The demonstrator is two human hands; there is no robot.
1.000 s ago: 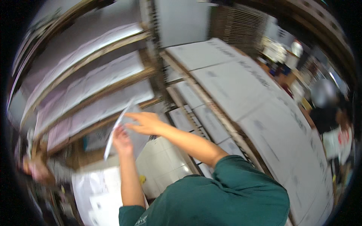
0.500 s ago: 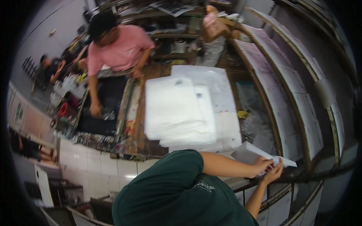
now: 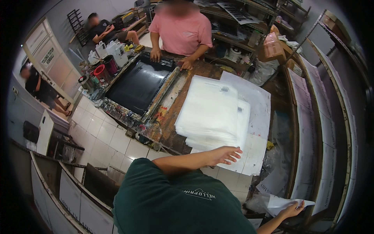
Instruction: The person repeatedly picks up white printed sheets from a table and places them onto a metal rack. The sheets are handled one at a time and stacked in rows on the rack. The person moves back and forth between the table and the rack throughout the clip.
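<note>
My left hand [image 3: 225, 155] reaches over the near edge of the table, fingers apart and holding nothing. It is just in front of a thick stack of white sheets [image 3: 208, 113], whose top one bears a small dark print. Beneath the stack lies a larger white sheet [image 3: 257, 128] with red specks. Off at the lower right, my right hand [image 3: 293, 210] is closed on a corner of a thin white sheet [image 3: 277, 203], beside the rack. The sheet hangs folded, and whether it is paper or fabric I cannot tell.
Across the wooden table [image 3: 171, 121] a co-worker in a pink shirt [image 3: 181, 31] rests both hands by a dark screen-printing frame [image 3: 140, 85]. Paint tins [image 3: 102, 73] stand left of it. A rack with printed white sheets [image 3: 306, 136] lines the right; another rack [image 3: 70, 187] stands lower left.
My left hand has let go of the white sheet and moved left to the stack. My right hand still grips the sheet. The view has turned, and the co-worker's hand has moved up the frame.
</note>
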